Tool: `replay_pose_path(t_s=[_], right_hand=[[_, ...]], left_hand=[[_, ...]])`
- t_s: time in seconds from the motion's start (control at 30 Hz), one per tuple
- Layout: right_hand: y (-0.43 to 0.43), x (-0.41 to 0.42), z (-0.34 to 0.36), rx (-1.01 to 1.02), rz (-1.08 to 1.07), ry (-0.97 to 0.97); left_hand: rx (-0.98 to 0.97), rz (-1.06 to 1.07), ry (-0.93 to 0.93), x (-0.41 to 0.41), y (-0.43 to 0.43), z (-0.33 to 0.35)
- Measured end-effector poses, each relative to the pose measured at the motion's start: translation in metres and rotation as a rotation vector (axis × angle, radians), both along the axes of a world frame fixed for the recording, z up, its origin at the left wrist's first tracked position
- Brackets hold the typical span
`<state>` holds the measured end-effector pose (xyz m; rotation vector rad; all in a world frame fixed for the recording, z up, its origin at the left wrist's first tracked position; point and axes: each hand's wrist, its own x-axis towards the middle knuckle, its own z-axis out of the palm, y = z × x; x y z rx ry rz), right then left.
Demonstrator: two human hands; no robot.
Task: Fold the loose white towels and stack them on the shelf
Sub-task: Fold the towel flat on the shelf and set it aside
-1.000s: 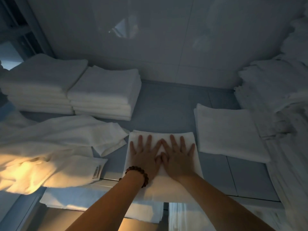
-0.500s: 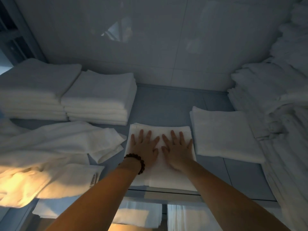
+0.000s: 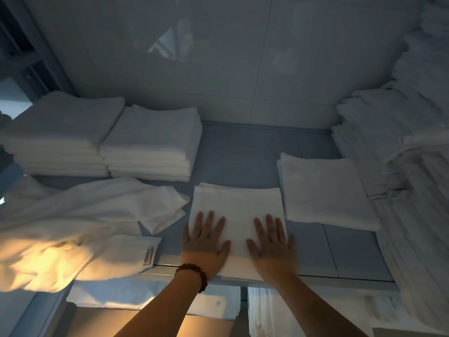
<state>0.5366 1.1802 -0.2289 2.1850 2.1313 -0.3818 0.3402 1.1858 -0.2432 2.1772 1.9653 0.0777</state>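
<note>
- Head view: our left hand (image 3: 205, 242) and right hand (image 3: 272, 244) lie flat, fingers straight and spread, pressing the folded towel (image 3: 237, 203) at the front of the shelf (image 3: 243, 152). Our palms hide parts of its near edge.
- Left of the hands, crumpled loose towels (image 3: 85, 215) run out of frame. Their label (image 3: 148, 256) is unreadable.
- Beyond the left hand stand soft, square stacks (image 3: 150, 132). Just right of the right hand lies another flat folded square (image 3: 323, 190).
</note>
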Motion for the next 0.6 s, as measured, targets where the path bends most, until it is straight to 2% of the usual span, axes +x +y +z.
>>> replay_pose_path(t_s=[0.2,0.33,0.47,0.6], right_hand=[[0.006,0.0,0.013,-0.004,0.008,0.064],[0.005,0.0,0.019,0.047,-0.155,0.164],[0.006,-0.003,0.025,0.015,-0.23,0.205],[0.007,-0.004,0.033,-0.004,-0.264,0.185]], left_hand=[[-0.126,0.149,-0.131,-0.005,0.009,0.015],[-0.157,0.185,-0.141,-0.002,0.017,0.027],[-0.206,0.148,-0.175,-0.009,0.023,0.029],[-0.271,0.122,-0.303,-0.018,0.023,0.032]])
